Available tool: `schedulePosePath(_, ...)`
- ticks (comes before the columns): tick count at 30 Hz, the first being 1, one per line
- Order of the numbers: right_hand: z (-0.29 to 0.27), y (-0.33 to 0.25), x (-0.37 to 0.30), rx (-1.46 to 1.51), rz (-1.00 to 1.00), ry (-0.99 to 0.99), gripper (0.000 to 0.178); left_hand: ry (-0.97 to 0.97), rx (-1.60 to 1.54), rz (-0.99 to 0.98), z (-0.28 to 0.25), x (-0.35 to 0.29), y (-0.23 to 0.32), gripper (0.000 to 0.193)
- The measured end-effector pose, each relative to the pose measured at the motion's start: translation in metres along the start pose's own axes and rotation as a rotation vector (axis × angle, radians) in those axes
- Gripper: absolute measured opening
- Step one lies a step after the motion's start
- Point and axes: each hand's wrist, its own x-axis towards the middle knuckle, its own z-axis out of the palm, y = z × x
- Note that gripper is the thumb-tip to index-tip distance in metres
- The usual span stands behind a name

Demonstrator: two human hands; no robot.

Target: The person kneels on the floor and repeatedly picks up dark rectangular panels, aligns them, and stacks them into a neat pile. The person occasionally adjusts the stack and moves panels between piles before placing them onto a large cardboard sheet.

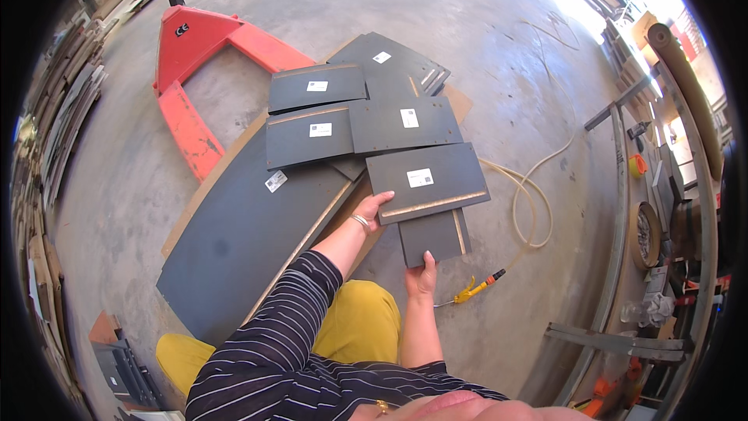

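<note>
Labelled dark-grey panel point(446, 184) was gripped at its near-left corner by left hand point(371, 209); smaller panel point(433, 235), near edge, by right hand point(421, 277).

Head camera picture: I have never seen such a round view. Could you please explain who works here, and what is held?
No robot works here: these are a person's bare hands. A fisheye camera on the person's head looks down, so straight edges bend. The left hand grips the corner of a labelled dark grey panel; the right hand holds a smaller dark panel, partly hidden by the first. Beyond, more dark panels overlap a large dark board. A red pallet jack stands at upper left; a yellow air blow gun lies on the concrete floor.
</note>
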Motion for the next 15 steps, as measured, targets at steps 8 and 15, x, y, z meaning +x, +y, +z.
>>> schedulePosePath(8, -0.006, -0.047, -0.068, -0.085, -0.036, -0.089, 0.063, -0.018, -0.02, -0.044, 0.018, -0.049, -0.042, 0.036)
schedulePosePath(15, 0.039, -0.076, -0.112, -0.155, -0.072, -0.156, 0.067, -0.039, -0.089, -0.025, 0.044, -0.105, -0.029, 0.034)
